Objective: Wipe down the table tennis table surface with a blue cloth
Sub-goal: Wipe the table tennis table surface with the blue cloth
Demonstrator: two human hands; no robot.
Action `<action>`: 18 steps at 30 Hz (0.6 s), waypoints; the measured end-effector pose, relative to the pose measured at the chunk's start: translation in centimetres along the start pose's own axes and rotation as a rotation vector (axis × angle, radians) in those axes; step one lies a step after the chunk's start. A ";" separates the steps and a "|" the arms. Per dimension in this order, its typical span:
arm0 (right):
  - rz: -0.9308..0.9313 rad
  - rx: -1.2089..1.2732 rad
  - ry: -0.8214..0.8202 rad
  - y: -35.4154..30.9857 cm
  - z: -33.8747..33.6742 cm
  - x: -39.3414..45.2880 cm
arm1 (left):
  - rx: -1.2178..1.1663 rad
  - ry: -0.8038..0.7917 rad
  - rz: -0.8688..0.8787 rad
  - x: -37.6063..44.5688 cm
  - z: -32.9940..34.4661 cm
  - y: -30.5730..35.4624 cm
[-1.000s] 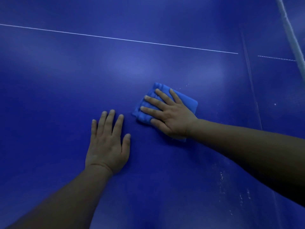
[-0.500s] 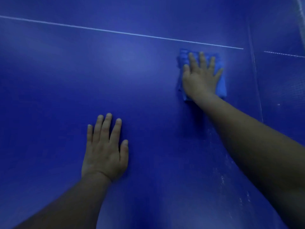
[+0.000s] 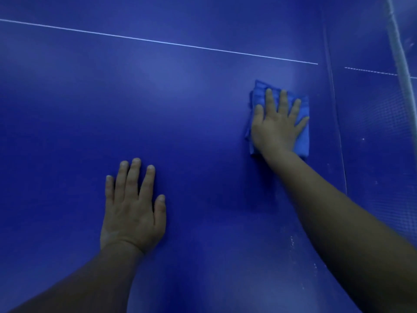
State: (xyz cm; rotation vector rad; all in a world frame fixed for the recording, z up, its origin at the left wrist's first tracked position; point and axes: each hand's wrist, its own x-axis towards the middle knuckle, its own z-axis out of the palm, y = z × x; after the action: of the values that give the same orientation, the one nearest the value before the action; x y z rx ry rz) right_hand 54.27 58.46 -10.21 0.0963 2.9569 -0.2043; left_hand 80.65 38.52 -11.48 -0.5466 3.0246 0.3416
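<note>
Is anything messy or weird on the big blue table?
Only a little. Small white specks dot the table near the right forearm, like dust not yet wiped. Otherwise nothing stands out: the right hand presses the folded blue cloth flat, and the left hand rests flat on the table.

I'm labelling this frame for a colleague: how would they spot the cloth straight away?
On the dark blue table, follow the white line rightwards towards the net. Below its end, the right hand presses flat on a folded cloth, paler blue than the table.
</note>
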 end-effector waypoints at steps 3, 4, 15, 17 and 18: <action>-0.054 -0.023 0.011 -3.1 1.0 -2.9 | 0.006 -0.005 -0.001 0.0 0.0 0.0; -0.130 -0.023 0.007 -5.5 1.7 -3.5 | 0.007 -0.003 -0.002 0.0 0.0 0.0; -0.031 0.021 0.028 -7.6 -0.1 7.9 | 0.019 0.001 0.002 0.1 0.0 0.0; 0.147 0.058 0.046 -2.7 -0.8 7.5 | 0.017 -0.011 -0.006 0.1 -0.1 0.0; 0.199 0.061 0.050 -1.5 -0.7 6.4 | 0.019 -0.013 -0.009 0.1 -0.1 0.1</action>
State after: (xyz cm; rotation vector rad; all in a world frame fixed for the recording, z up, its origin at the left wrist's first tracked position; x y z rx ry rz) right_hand 47.75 57.36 -10.45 0.4075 2.9646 -0.2673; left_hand 80.53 38.53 -11.34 -0.5544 3.0091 0.3150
